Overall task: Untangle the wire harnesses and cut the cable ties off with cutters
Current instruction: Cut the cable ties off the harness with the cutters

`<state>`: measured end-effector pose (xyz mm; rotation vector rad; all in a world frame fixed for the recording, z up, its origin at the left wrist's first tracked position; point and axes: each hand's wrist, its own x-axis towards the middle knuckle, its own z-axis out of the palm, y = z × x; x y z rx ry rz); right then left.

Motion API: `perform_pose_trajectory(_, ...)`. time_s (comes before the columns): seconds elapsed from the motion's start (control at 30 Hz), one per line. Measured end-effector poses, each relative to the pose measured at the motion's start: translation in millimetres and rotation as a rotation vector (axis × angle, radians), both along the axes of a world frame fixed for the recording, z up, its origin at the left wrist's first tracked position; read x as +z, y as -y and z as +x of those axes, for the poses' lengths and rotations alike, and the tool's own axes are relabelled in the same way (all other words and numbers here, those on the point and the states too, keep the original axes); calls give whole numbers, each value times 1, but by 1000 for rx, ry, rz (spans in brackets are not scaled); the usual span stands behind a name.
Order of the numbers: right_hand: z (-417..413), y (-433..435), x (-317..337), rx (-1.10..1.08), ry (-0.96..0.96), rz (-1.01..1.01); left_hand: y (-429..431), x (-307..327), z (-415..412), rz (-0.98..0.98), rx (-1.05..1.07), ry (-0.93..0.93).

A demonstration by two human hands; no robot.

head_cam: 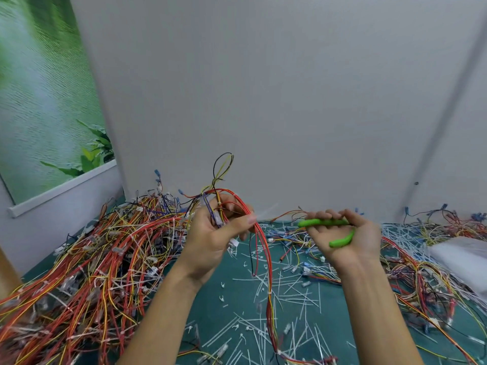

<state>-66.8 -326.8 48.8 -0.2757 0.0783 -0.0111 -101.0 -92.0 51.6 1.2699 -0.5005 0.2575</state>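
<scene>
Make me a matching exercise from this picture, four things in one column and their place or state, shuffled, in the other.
1. left hand
2. right hand
3. cut cable ties
4. big harness pile

a. heaped at the table's left
b. holds green cutters
c. scattered across the table
d. grips a red wire harness

Pairs: 1-d, 2-b, 3-c, 4-a

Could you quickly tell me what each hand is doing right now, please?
Left hand: holding a wire harness.
Right hand: holding the green-handled cutters.
</scene>
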Motion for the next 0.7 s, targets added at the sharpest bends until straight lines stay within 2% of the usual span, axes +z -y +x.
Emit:
perform_pose_trajectory(0.13, -1, -13, -4, 127, 0, 34, 2, -1, 2, -11, 21, -41)
perform_pose_trajectory(0.3, -8, -28, -1, 390, 140, -187, -4, 2, 3, -85, 55, -77)
perform_pose_trajectory(0.37, -11, -31, 2, 553, 197, -332, -6, 2, 4, -95, 80, -73)
perform_pose_trajectory(0.43, -14, -32, 3, 619, 261, -533, -8, 2, 5, -86, 102, -67)
perform_pose_trajectory(0.53, -20, -30, 2, 641, 346, -836, -12, 3, 5, -56, 134, -43)
perform_pose_trajectory(0.6, -22, -25, -1, 571, 390, -1061, -16, 4, 5, -48, 151, -23)
perform_pose_trajectory(0.63, -22, -20, -1, 551, 401, -1110, -17, 5, 5, -56, 159, -15)
perform_pose_trajectory(0.7, -19, -9, 0, 615, 424, -1078, -20, 7, 5, -78, 177, -8)
